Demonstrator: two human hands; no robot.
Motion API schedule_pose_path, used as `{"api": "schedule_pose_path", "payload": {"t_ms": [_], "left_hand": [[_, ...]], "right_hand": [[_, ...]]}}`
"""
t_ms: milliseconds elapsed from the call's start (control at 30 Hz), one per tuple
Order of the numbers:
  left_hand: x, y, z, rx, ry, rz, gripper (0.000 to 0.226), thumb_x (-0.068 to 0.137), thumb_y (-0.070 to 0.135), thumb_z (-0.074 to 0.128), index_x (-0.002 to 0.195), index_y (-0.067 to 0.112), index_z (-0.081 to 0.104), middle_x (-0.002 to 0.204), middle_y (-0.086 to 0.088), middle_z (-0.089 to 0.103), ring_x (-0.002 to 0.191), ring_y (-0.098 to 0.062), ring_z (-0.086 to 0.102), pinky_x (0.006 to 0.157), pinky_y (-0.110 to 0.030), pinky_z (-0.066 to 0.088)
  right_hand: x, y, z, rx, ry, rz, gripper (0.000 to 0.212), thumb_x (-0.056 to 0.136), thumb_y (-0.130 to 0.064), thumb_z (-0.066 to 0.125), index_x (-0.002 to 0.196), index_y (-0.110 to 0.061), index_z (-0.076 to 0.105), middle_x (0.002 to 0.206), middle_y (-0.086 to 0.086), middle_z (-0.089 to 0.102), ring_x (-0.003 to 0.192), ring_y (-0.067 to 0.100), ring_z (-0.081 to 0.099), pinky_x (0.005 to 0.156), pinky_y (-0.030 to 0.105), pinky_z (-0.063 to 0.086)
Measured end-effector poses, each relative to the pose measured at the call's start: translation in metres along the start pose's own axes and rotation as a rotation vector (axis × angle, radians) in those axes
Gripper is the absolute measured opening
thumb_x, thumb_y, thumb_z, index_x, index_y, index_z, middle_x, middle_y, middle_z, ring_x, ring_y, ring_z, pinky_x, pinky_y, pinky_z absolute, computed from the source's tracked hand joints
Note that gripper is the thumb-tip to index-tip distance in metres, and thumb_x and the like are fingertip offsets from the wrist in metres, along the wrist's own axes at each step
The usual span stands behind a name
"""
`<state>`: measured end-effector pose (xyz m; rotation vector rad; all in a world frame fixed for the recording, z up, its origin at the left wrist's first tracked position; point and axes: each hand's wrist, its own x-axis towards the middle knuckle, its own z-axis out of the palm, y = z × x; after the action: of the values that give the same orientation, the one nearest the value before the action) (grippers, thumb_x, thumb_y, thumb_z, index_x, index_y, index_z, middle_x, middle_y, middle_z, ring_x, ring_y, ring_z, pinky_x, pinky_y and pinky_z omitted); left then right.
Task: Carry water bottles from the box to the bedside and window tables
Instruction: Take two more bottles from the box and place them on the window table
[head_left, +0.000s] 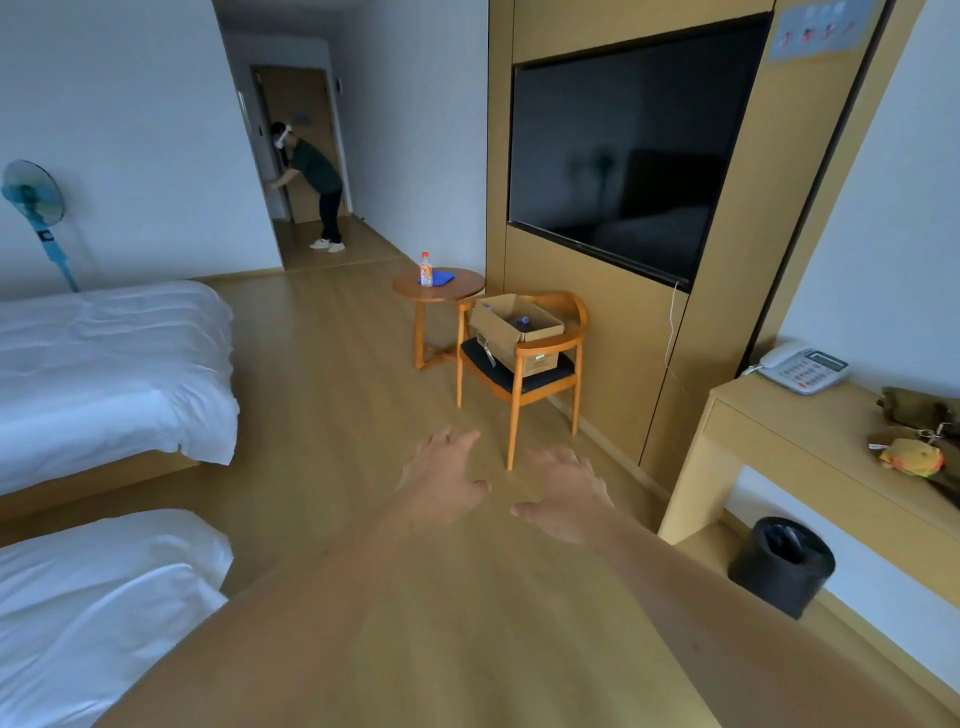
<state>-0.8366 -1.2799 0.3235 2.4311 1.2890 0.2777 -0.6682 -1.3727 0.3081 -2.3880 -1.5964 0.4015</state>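
L to R: two white beds (104, 374) at far L; our left hand (441, 480) and right hand (569, 493), both spread wide and empty, over bare wood floor. Ahead, round side table (457, 291) w/ a red-capped drink bottle (426, 270) on a blue cloth (439, 278). Just beside it, open cardboard box (511, 327) on a wooden chair (524, 374); we see clear, blue-capped water bottles (519, 322) inside, dimly. Far R: desk (810, 431) w/ phone (805, 369), black bin (782, 564) below.
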Motion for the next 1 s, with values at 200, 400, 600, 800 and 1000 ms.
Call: {"api": "schedule_pose_path", "payload": {"t_ms": [200, 400, 600, 800, 1000], "left_hand": [[0.129, -0.019, 0.003, 0.054, -0.003, 0.041, 0.079, 0.090, 0.040, 0.069, 0.157, 0.026, 0.030, 0.163, -0.008, 0.027, 0.148, -0.030, 0.026, 0.115, -0.051, 0.037], [0.286, -0.023, -0.003, 0.116, -0.023, 0.026, 0.080, 0.089, 0.038, 0.070, 0.157, 0.026, 0.031, 0.163, -0.010, 0.025, 0.148, -0.034, 0.026, 0.113, -0.054, 0.038], [0.418, -0.023, -0.013, 0.060, 0.002, 0.038, 0.078, 0.087, 0.035, 0.068, 0.156, 0.026, 0.032, 0.157, -0.006, 0.032, 0.144, -0.032, 0.028, 0.110, -0.055, 0.040], [0.539, -0.059, -0.004, 0.055, -0.046, 0.032, 0.078, 0.088, 0.036, 0.066, 0.156, 0.026, 0.030, 0.159, -0.008, 0.029, 0.145, -0.033, 0.028, 0.112, -0.054, 0.039], [0.683, -0.114, 0.006, 0.046, -0.042, 0.106, 0.074, 0.085, 0.037, 0.069, 0.150, 0.028, 0.035, 0.149, -0.003, 0.037, 0.140, -0.031, 0.034, 0.106, -0.052, 0.044]], "right_hand": [[0.132, 0.009, 0.000, 0.042, 0.037, -0.010, 0.093, 0.083, -0.049, 0.076, 0.158, -0.032, 0.025, 0.160, 0.005, 0.032, 0.146, 0.033, 0.032, 0.112, 0.053, 0.035], [0.289, 0.026, -0.025, 0.050, 0.038, -0.047, 0.095, 0.083, -0.052, 0.075, 0.160, -0.032, 0.022, 0.165, 0.008, 0.025, 0.149, 0.034, 0.026, 0.116, 0.055, 0.033], [0.420, 0.041, -0.058, 0.036, -0.014, -0.042, 0.094, 0.085, -0.051, 0.073, 0.160, -0.031, 0.020, 0.164, 0.007, 0.024, 0.149, 0.034, 0.026, 0.116, 0.055, 0.034], [0.536, 0.041, -0.054, 0.042, -0.027, -0.014, 0.094, 0.083, -0.052, 0.074, 0.159, -0.030, 0.023, 0.156, 0.005, 0.034, 0.141, 0.033, 0.035, 0.111, 0.053, 0.041], [0.670, 0.031, -0.032, 0.022, -0.008, 0.049, 0.092, 0.081, -0.054, 0.074, 0.157, -0.032, 0.027, 0.154, 0.004, 0.035, 0.141, 0.033, 0.035, 0.109, 0.051, 0.040]]}}
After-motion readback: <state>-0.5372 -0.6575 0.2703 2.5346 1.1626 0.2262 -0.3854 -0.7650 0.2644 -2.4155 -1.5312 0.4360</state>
